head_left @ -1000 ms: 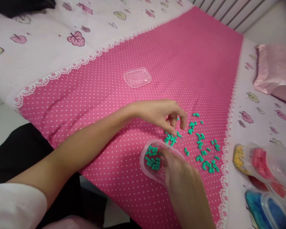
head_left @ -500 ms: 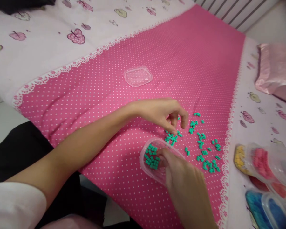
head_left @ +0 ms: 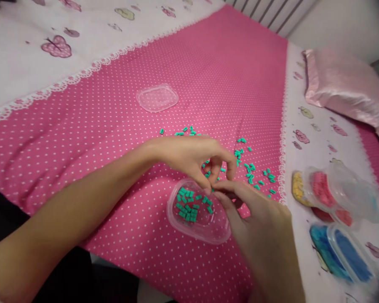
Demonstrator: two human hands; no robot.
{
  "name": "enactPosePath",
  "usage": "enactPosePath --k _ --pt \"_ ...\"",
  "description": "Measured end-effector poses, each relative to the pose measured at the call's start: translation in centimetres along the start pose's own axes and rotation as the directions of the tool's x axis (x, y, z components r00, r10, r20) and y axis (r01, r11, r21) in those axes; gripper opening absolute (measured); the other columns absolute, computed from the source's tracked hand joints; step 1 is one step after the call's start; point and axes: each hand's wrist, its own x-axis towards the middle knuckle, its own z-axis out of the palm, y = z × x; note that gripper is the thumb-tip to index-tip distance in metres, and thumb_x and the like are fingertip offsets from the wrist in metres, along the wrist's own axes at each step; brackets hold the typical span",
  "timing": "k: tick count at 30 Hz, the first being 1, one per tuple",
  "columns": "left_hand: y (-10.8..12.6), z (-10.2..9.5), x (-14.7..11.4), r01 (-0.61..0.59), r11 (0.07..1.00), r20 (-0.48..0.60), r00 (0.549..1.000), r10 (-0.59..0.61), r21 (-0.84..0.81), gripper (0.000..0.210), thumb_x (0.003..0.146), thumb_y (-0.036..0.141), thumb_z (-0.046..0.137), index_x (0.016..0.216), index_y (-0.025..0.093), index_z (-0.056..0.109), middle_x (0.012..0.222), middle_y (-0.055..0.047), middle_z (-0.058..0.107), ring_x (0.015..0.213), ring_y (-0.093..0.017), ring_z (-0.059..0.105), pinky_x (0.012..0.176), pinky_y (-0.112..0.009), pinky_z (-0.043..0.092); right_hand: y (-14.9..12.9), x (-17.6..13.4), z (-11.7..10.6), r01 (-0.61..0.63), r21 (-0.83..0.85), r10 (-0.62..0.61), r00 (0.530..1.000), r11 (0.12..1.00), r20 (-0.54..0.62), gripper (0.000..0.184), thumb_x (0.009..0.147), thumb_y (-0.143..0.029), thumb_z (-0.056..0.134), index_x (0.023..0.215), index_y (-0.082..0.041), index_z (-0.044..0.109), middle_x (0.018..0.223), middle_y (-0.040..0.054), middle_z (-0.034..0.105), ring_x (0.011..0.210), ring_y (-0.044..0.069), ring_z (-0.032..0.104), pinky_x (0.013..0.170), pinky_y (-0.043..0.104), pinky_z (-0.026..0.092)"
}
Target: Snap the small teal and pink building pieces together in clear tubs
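A clear plastic tub (head_left: 205,235) stands on the dotted pink cloth, with small green bricks (head_left: 187,208) inside, mostly at its left end. Over its far rim my two hands meet at the fingertips. My left hand (head_left: 192,158) arches in from the left, thumb and fingers curled to a pinch; what lies between them is hidden. My right hand (head_left: 259,219) pinches with thumb and forefinger, where a speck of green shows, seemingly a small brick. Loose green bricks (head_left: 249,170) are scattered beyond and right of the tub, some partly hidden behind my left hand.
A clear lid (head_left: 158,97) lies flat farther back on the cloth. At right are tubs with yellow pieces (head_left: 298,187), red pieces (head_left: 322,189) and blue contents (head_left: 353,254). A shiny pink pillow (head_left: 344,86) rests at the back right.
My right hand has come up out of the tub to its far rim, meeting my left fingertips. More green bricks show inside the tub. The view has swung right.
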Motion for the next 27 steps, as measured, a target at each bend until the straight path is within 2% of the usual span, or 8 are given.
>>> enactPosePath --k 4,7,11,15,17,20,24,27 --pt "0.1 0.5 0.4 -0.028 0.997 -0.002 1.0 0.029 0.066 0.03 0.079 0.018 0.082 0.104 0.022 0.066 0.084 0.002 0.075 0.081 -0.015 0.071 0.07 -0.022 0.046 0.0 -0.2 0.4 -0.002 -0.036 0.002 1.0 0.999 0.0 0.015 0.094 -0.017 0.062 0.089 -0.026 0.073 0.073 -0.0069 0.076 0.057 0.011 0.068 0.054 0.023 0.042" --pt "0.2 1.0 0.7 -0.029 0.99 -0.047 0.998 0.036 0.138 0.033 0.075 0.013 0.082 0.103 0.02 0.066 0.083 0.003 0.074 0.079 -0.014 0.071 0.067 -0.022 0.044 0.2 -0.5 0.6 -0.027 -0.078 0.027 1.0 0.997 0.001 0.013 0.094 -0.019 0.062 0.089 -0.025 0.072 0.076 -0.0055 0.076 0.058 0.012 0.067 0.054 0.025 0.041" --pt "0.5 1.3 0.9 -0.038 0.989 -0.084 0.995 0.051 0.142 0.039 0.071 0.011 0.085 0.105 0.022 0.068 0.083 0.003 0.076 0.078 -0.015 0.071 0.067 -0.022 0.044 0.6 -0.7 0.5 -0.041 -0.088 0.042 0.999 0.995 0.014 0.01 0.091 -0.019 0.065 0.091 -0.026 0.071 0.078 -0.0055 0.076 0.06 0.013 0.067 0.056 0.026 0.04" --pt "0.4 0.0 0.3 -0.019 0.999 -0.058 0.998 0.021 0.036 0.045 0.065 0.012 0.089 0.105 0.023 0.073 0.083 0.002 0.078 0.083 -0.017 0.073 0.069 -0.022 0.046 0.7 -1.0 0.2 -0.007 -0.084 0.012 0.998 0.996 0.06 0.013 0.093 -0.018 0.06 0.095 -0.027 0.069 0.076 -0.0058 0.077 0.061 0.015 0.068 0.059 0.029 0.04" --pt "0.0 -1.2 -0.5 0.008 1.0 -0.108 0.994 -0.008 0.0 0.052 0.061 0.017 0.093 0.109 0.025 0.075 0.086 0.002 0.079 0.086 -0.018 0.073 0.073 -0.022 0.048 0.6 -1.4 0.2 0.028 -0.134 -0.015 0.995 0.991 0.097 0.015 0.094 -0.017 0.057 0.095 -0.027 0.067 0.079 -0.0036 0.077 0.066 0.017 0.068 0.07 0.034 0.04" --pt "-0.6 -2.6 -1.4 0.025 0.999 -0.214 0.977 -0.02 0.025 0.053 0.059 0.025 0.096 0.108 0.027 0.077 0.093 0.001 0.078 0.088 -0.018 0.071 0.074 -0.023 0.048 0.3 -1.8 0.8 0.076 -0.236 -0.032 0.982 0.969 0.184 0.023 0.091 -0.008 0.054 0.092 -0.027 0.067 0.079 -0.003 0.076 0.073 0.019 0.066 0.086 0.043 0.033" --pt "-0.7 -2.4 -1.3 0.028 1.0 -0.183 0.983 -0.026 0.006 0.05 0.059 0.022 0.095 0.105 0.025 0.079 0.09 0.001 0.078 0.085 -0.017 0.069 0.071 -0.022 0.047 -0.1 -2.0 1.9 0.13 -0.313 -0.043 0.962 0.941 0.27 0.028 0.086 -0.001 0.057 0.09 -0.027 0.066 0.075 -0.0036 0.073 0.079 0.02 0.065 0.089 0.046 0.027" --pt "-0.4 -1.8 -0.9 0.002 1.0 -0.143 0.99 -0.004 -0.014 0.048 0.057 0.02 0.095 0.102 0.025 0.079 0.088 0.001 0.078 0.085 -0.018 0.07 0.072 -0.023 0.048 -0.1 -1.9 2.3 0.15 -0.367 -0.056 0.965 0.918 0.255 0.026 0.085 -0.002 0.06 0.09 -0.027 0.067 0.074 -0.0028 0.071 0.077 0.021 0.065 0.088 0.047 0.026"
